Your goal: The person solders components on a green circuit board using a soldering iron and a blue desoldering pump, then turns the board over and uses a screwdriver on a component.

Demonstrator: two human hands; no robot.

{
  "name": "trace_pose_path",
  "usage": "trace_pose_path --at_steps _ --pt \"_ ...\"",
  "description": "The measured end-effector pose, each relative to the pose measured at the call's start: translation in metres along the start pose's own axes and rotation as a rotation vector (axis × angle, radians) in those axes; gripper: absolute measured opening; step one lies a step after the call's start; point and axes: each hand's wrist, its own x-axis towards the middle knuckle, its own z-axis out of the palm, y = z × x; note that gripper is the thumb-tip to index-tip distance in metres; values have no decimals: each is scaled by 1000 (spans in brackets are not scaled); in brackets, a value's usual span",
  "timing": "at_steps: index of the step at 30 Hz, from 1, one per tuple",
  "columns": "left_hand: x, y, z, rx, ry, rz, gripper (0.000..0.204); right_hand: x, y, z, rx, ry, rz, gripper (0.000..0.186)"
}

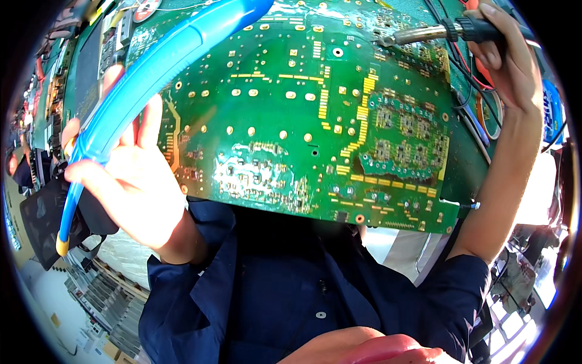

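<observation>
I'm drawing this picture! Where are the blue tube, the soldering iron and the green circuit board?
Blue tube (154, 70): head view, its thick body.
Soldering iron (450, 29): head view, its dark collar.
Green circuit board (267, 113): head view, bare green middle.

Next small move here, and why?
Probably swing the blue tool in the left hand so its yellow tip nears the soldering iron: the right hand holds that iron over the green circuit board, while the yellow tip points away beyond the board's left edge.

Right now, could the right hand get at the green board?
Likely yes: the right hand holds a soldering iron that extends over the green board, and nothing visible stands between them.
</observation>
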Motion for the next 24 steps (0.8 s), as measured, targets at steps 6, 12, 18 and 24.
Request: trace_pose_path --at_steps 6,12,18,24 --pt "4 6 -22 -123 -218 -65 46 -10 1 -40 -185 165 142 37" --pt "6 10 -22 -145 -306 -136 47 -18 -7 -75 -203 179 224 42" --pt "6 9 -23 -129 -326 -130 50 -18 -9 -75 -199 198 227 42" --pt "1 11 -25 -124 -246 -50 51 -2 2 -21 196 -52 -134 28"
